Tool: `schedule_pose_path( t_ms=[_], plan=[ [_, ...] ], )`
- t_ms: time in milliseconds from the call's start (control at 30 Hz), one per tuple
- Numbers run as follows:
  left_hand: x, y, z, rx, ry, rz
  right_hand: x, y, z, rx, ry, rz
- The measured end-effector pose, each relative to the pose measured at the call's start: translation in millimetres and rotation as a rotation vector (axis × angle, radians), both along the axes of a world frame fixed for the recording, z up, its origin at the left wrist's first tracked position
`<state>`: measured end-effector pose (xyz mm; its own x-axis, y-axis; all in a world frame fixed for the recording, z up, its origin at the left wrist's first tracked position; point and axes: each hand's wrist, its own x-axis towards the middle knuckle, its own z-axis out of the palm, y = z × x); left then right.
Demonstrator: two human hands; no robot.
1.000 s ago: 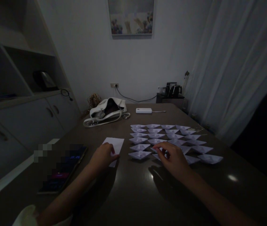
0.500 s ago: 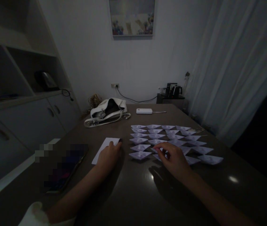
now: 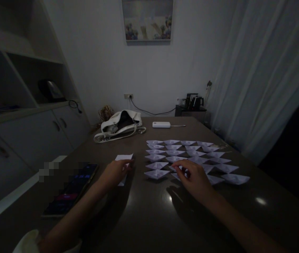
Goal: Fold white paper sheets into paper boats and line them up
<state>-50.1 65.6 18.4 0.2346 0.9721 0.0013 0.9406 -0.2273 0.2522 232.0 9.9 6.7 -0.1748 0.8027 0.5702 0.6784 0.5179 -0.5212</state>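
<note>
A folded strip of white paper (image 3: 124, 157) lies on the dark table. My left hand (image 3: 115, 172) is over it, with its fingers closed at the right edge and part of the sheet hidden underneath. Several white paper boats (image 3: 157, 174) stand in rows to the right. My right hand (image 3: 193, 175) is at the near rows, thumb and forefinger pinched together at a paper boat in the second column. The palm and fingers cover much of that boat and its neighbours.
Left of my left arm lies a phone (image 3: 72, 189) with its screen lit. A white bag (image 3: 121, 124) and a white power bank (image 3: 161, 124) with a short cable sit farther back on the table (image 3: 149, 218). Cabinets (image 3: 30, 137) line the left side, a curtain (image 3: 260, 77) the right.
My left hand has shifted slightly left, and its wrist has turned. The folded paper is now turned more upright beneath it. My right hand and the paper boats have stayed put.
</note>
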Motion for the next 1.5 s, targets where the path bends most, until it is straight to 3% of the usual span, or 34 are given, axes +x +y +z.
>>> schedule_pose_path(
  t_ms=[300, 633, 767, 933, 1000, 1100, 1167, 1233, 1300, 1367, 1500],
  plan=[
    [2.0, -0.3, -7.8, 0.051, 0.038, 0.047, -1.1, -0.9, 0.8, 0.011, -0.008, 0.001],
    [-0.1, -1.0, -5.7, 0.053, 0.037, 0.035, -1.4, -1.2, 3.5, -0.011, -0.016, -0.004],
    [1.9, -3.9, -1.2, 0.091, 0.051, 0.144, -2.0, -2.5, 3.9, -0.021, -0.015, -0.01],
    [-6.1, -8.6, 21.4, 0.226, 0.075, 0.345, -1.6, -1.8, 3.8, -0.021, -0.004, 0.002],
    [-9.1, -11.5, 30.8, 0.357, -0.015, 0.377, -2.7, -1.7, 3.2, -0.02, 0.028, 0.007],
    [-4.4, -19.1, 36.7, 0.552, -0.389, 0.228, -7.7, -3.5, 1.8, -0.097, 0.144, 0.029],
    [5.8, -26.2, 33.2, 0.509, -0.542, 0.122, -12.7, -5.8, 0.6, -0.208, 0.3, 0.075],
    [19.3, -33.7, 24.4, 0.246, -0.926, -0.033, -17.8, -7.6, -0.8, -0.345, 0.494, 0.171],
    [32.6, -40.2, 12.6, 0.016, -1.123, -0.116, -21.2, -8.2, -2.6, -0.479, 0.655, 0.298],
    [43.1, -44.7, 1.3, -0.11, -1.19, -0.119, -22.4, -8.0, -5.0, -0.562, 0.737, 0.336],
    [52.6, -48.1, -8.9, -0.288, -1.201, -0.089, -21.4, -8.1, -10.9, -0.557, 0.716, 0.229]
  ],
)
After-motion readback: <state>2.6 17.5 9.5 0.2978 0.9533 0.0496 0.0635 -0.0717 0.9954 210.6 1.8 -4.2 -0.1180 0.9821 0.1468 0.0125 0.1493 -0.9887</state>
